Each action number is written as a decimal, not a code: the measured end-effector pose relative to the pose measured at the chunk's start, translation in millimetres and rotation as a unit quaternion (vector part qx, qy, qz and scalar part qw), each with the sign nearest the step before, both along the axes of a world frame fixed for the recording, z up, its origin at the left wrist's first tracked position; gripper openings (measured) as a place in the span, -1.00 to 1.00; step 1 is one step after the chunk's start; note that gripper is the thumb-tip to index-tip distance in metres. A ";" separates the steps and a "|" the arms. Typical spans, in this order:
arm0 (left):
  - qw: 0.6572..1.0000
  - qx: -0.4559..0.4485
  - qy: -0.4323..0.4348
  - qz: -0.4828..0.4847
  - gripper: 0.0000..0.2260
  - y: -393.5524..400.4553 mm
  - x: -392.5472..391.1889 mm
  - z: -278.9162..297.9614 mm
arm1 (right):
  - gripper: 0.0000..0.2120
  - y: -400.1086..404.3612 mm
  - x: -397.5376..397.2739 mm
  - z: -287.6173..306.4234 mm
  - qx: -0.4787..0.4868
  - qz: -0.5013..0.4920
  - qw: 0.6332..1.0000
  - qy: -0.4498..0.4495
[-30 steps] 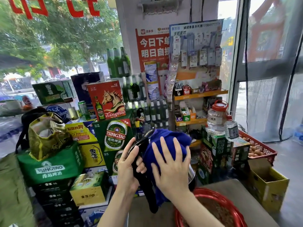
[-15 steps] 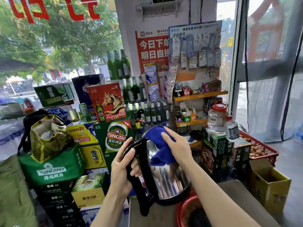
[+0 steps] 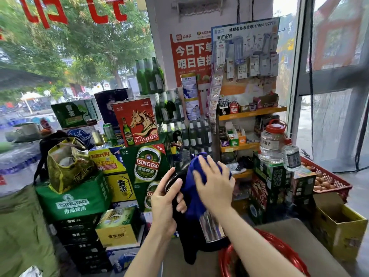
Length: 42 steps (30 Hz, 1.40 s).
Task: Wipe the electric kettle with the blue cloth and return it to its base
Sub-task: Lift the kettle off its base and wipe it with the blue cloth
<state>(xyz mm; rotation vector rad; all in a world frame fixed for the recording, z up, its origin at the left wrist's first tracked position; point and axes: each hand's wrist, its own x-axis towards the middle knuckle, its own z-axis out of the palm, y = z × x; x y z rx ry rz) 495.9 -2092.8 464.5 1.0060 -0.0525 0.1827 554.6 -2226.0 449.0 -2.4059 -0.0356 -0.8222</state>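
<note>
I hold a steel electric kettle [image 3: 209, 226] with a black handle in the air at centre, above the table edge. My left hand [image 3: 165, 202] grips the black handle on the kettle's left side. My right hand [image 3: 214, 184] lies flat with fingers spread, pressing the blue cloth [image 3: 194, 198] against the kettle's upper body. The cloth drapes over the top and hides the lid. Only a strip of shiny steel shows below my right wrist. The kettle's base is not in view.
A red basket [image 3: 279, 248] sits on the brown table [image 3: 311, 246] just under my right forearm. Stacked beer cartons [image 3: 147, 162] and bottles fill the space behind the kettle. A red crate of eggs [image 3: 327, 180] and an open yellow box [image 3: 339, 226] stand at the right.
My right hand and the cloth have slid from the kettle's top rim down over its upper side, covering most of the steel. The left hand keeps its grip on the handle.
</note>
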 end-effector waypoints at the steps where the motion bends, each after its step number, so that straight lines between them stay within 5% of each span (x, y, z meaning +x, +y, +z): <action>1: 1.000 -0.002 0.003 0.003 -0.57 -1.9 -2.2 0.0 | -0.54 -14.3 17.9 2.8 0.120 0.038 0.989 0.076; 3: 1.000 -0.012 -0.004 0.008 -0.57 -0.1 -4.7 2.3 | -0.72 -38.7 34.3 -7.3 0.392 0.130 0.896 0.163; 4: 1.000 -0.018 -0.010 0.014 -0.57 3.3 -4.5 4.3 | -0.76 -49.1 32.3 -19.8 0.440 0.145 0.870 0.167; 7: 0.999 -0.014 -0.019 0.025 -0.58 12.7 3.0 9.2 | -0.71 -49.8 -9.3 -71.0 0.388 0.147 0.906 0.090; 9: 1.000 0.005 -0.019 0.019 -0.58 13.0 7.2 7.9 | -0.45 -31.2 -45.8 -95.0 0.246 0.090 0.965 0.014; 12: 1.000 -0.002 -0.013 -0.010 -0.57 14.0 4.3 -1.0 | -0.41 -13.1 -60.0 -77.6 0.113 0.034 0.993 -0.021; 15: 0.999 0.013 -0.010 -0.031 -0.56 10.2 -4.1 -6.3 | -0.41 -24.7 -41.8 -38.2 0.079 0.040 0.996 0.011; 17: 0.999 0.038 -0.005 -0.028 -0.55 3.7 -9.6 -8.5 | -0.48 -35.9 -12.1 -12.6 0.124 0.077 0.982 0.123; 19: 0.999 0.032 -0.002 -0.015 -0.55 -1.9 -13.6 -10.7 | -0.57 -46.4 24.2 0.1 0.301 0.147 0.907 0.256; 21: 1.000 0.003 -0.003 0.005 -0.57 -3.0 -15.6 -13.2 | -0.75 -59.0 45.2 -15.5 0.511 0.189 0.777 0.316; 22: 1.000 -0.015 -0.004 0.016 -0.58 -2.2 -16.2 -14.7 | -0.82 -64.3 47.8 -29.3 0.553 0.192 0.744 0.323; 25: 0.997 -0.048 -0.001 0.066 -0.60 1.2 -16.4 -19.3 | -0.75 -66.0 15.4 -69.3 0.480 0.180 0.811 0.282; 27: 0.994 -0.039 0.013 0.101 -0.64 -1.5 -13.8 -24.8 | -0.47 -52.3 -20.0 -92.9 0.299 0.128 0.934 0.147; 29: 0.993 -0.026 0.028 0.114 -0.65 -7.8 -11.3 -32.6 | -0.34 -18.1 -56.4 -107.4 0.064 0.075 0.994 0.055; 33: 0.993 -0.012 0.052 0.109 -0.61 -17.5 -11.7 -46.8 | -0.48 14.8 -60.9 -75.0 -0.056 0.058 0.996 -0.046; 36: 0.993 -0.013 0.049 0.108 -0.61 -16.9 -15.6 -55.0 | -0.51 -1.5 -5.5 -44.1 0.004 0.082 0.993 0.080; 38: 0.994 -0.030 0.045 0.097 -0.57 -13.0 -18.1 -59.1 | -0.51 -15.7 34.7 -39.6 0.144 0.177 0.947 0.227; 39: 0.994 -0.039 0.040 0.094 -0.56 -9.2 -18.9 -60.0 | -0.53 -20.2 44.7 -42.0 0.274 0.219 0.895 0.277; 42: 0.994 -0.057 0.028 0.094 -0.56 9.4 -16.1 -62.8 | -0.73 -40.6 47.8 -79.6 0.507 0.172 0.774 0.338</action>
